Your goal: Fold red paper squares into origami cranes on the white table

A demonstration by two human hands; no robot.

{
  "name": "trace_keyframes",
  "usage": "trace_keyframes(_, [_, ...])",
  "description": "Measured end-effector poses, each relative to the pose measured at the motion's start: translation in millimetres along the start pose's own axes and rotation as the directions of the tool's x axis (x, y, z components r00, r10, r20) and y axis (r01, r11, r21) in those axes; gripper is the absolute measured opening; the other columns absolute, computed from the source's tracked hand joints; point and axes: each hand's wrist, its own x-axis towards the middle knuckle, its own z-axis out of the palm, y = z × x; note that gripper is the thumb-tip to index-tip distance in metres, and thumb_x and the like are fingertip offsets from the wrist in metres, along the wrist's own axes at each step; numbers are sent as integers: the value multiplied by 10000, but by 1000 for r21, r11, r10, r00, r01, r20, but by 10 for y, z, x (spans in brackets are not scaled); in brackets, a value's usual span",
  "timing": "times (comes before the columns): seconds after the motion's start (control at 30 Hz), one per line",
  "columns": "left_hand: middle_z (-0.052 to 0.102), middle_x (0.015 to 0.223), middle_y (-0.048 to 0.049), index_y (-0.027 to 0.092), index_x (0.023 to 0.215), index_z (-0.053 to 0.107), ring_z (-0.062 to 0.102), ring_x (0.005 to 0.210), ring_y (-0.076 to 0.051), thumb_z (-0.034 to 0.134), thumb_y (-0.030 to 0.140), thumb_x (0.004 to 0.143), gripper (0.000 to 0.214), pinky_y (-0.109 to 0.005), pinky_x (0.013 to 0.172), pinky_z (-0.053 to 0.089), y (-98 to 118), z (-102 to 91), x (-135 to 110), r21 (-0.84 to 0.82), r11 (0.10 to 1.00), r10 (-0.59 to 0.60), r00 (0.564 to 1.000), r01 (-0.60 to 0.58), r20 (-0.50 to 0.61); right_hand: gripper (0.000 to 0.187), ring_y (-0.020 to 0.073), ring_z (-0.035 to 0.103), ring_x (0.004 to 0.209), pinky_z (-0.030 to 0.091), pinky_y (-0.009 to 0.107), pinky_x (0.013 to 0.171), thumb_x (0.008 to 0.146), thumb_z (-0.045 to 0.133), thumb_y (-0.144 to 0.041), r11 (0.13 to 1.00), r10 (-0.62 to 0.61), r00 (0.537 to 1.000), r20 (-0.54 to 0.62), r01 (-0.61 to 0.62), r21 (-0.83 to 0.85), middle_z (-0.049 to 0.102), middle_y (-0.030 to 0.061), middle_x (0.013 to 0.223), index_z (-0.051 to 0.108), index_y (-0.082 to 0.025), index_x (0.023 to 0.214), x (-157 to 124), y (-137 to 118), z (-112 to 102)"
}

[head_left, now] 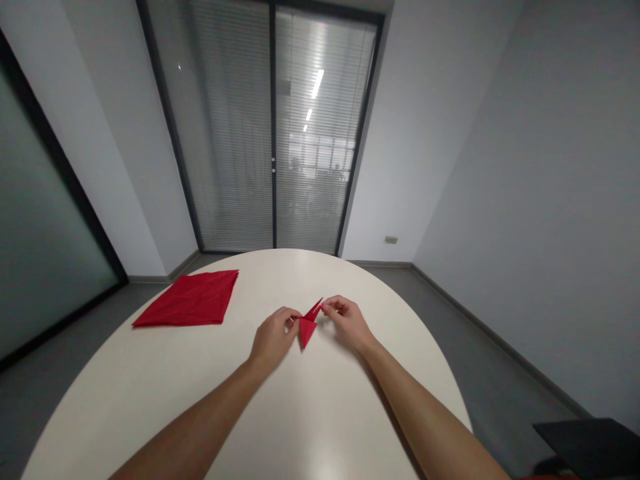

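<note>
A small folded red paper piece [307, 327] with pointed tips sits just above the white round table [310, 413], held between both hands. My left hand [273, 339] pinches its left edge with curled fingers. My right hand [346, 321] pinches the upper right tip, which sticks up and to the right. The lower point of the paper aims toward me.
A stack of flat red paper sheets [190, 299] lies on the table at the far left. Beyond the table are a glass door with blinds [273, 127], grey floor and white walls. A dark object [590, 443] shows at the lower right.
</note>
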Motion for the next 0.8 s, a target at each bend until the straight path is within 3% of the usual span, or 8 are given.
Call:
trace_keyframes(0.63, [723, 914, -12, 233, 943, 700, 650, 795, -167, 551, 182, 873, 173, -278, 739, 474, 20, 1, 1, 15, 1000, -24, 1000, 24, 11, 305, 212, 651, 834, 470, 357, 815, 861, 674, -482, 1000, -5, 1000, 24, 6, -24, 754, 62, 898, 758, -194, 914, -14, -71, -4])
trace_keyframes(0.8, [725, 908, -8, 235, 940, 704, 649, 791, -164, 555, 182, 873, 172, -275, 741, 473, 30, -1, -5, 5, 1000, -23, 1000, 23, 17, 289, 210, 654, 824, 478, 353, 805, 800, 750, -459, 1000, -5, 999, 31, 5, 19, 751, 64, 902, 740, -189, 903, -19, -74, -2])
